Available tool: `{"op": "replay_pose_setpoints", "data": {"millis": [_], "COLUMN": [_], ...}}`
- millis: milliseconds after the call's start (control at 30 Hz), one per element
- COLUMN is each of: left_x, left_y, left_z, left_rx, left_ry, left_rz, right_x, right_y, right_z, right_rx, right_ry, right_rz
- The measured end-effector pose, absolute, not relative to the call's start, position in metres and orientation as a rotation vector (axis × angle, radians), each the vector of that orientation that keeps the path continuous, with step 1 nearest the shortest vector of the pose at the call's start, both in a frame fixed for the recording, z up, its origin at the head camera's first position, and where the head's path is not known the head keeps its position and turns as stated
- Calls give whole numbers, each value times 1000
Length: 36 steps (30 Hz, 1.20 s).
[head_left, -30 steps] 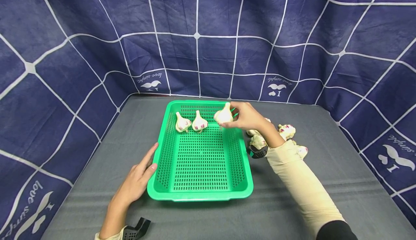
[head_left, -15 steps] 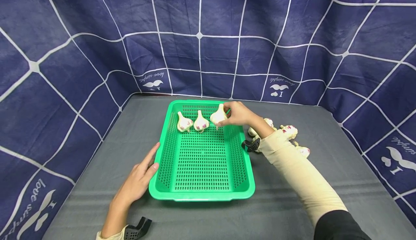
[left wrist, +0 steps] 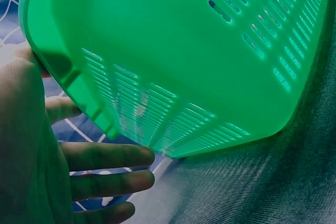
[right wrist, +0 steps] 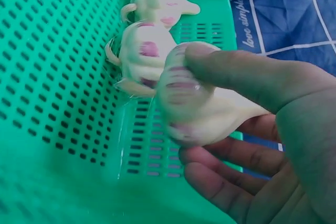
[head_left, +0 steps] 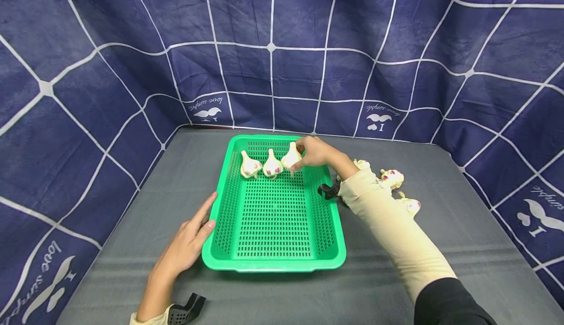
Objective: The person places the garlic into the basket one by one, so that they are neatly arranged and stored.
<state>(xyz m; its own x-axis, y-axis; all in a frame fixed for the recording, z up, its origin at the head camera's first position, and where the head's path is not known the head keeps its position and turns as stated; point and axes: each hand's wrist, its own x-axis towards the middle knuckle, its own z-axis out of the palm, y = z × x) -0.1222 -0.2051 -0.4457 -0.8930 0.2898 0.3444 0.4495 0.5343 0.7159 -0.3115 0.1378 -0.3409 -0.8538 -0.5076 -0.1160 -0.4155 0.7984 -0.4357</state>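
Note:
My right hand (head_left: pixel 315 151) grips a garlic bulb (head_left: pixel 291 157) between thumb and fingers, inside the far end of a green perforated basket (head_left: pixel 273 265). In the right wrist view this bulb (right wrist: pixel 191 103) is white with purple streaks, its stem toward the palm. Just left of it lie two more bulbs, a middle one (head_left: pixel 272 167) and a left one (head_left: pixel 250 166), stems pointing away. My left hand (head_left: pixel 182 244) rests at the basket's left rim with its fingers extended. The left wrist view shows those fingers (left wrist: pixel 110 156) straight along the basket's outer wall (left wrist: pixel 157 66).
Several more garlic bulbs (head_left: pixel 391 179) lie on the grey cloth-covered table (head_left: pixel 379 276) right of the basket, partly hidden by the right forearm. A blue curtain with white lines (head_left: pixel 295 70) hangs around the back and sides.
My right hand has carried its garlic bulb left and slightly down, close beside the middle bulb. My left hand stays at the rim. The view has shifted slightly.

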Motion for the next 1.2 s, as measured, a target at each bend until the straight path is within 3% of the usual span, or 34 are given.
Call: {"op": "replay_pose_setpoints", "data": {"millis": [1200], "left_x": [-123], "left_y": [-202], "left_z": [-447], "left_rx": [-623], "left_ry": [-2563], "left_rz": [-1303], "right_x": [-318], "right_y": [113], "right_z": [-366], "right_rx": [-503], "right_ry": [2828], "right_rz": [-133]}}
